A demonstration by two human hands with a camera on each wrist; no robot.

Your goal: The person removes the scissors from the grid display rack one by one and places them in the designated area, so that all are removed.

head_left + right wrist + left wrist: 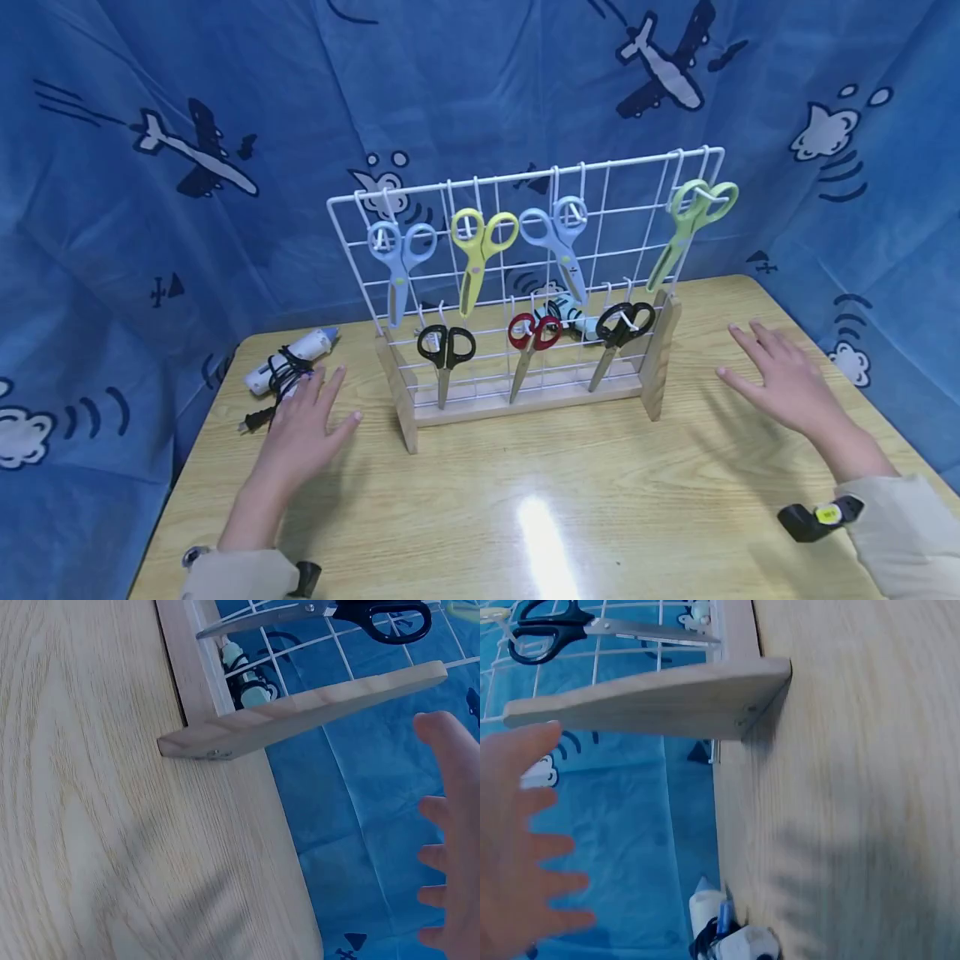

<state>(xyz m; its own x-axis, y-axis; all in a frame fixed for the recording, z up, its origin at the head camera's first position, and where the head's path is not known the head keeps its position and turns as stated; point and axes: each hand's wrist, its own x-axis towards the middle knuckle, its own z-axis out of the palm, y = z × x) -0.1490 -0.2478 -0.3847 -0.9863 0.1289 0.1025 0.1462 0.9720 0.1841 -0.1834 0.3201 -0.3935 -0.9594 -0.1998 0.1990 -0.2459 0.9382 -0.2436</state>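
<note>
A white wire grid rack with a wooden base (525,402) stands on the table. On its upper row hang light-blue scissors (398,271), yellow scissors (477,254), a second light-blue pair (562,242) and green scissors (686,223). Black scissors (444,358), red scissors (531,340) and another black pair (619,331) hang below. My left hand (300,437), fingers spread and holding nothing, hovers left of the rack. To the rack's right, my right hand (795,383) is likewise spread above the table with nothing in it.
Beyond the left hand lies a white tool (311,343) wrapped in black cord, with a plug. Behind the grid is a light-blue corded tool (562,310), partly hidden. A blue patterned curtain (465,83) surrounds the wooden table (600,500) at the back and sides.
</note>
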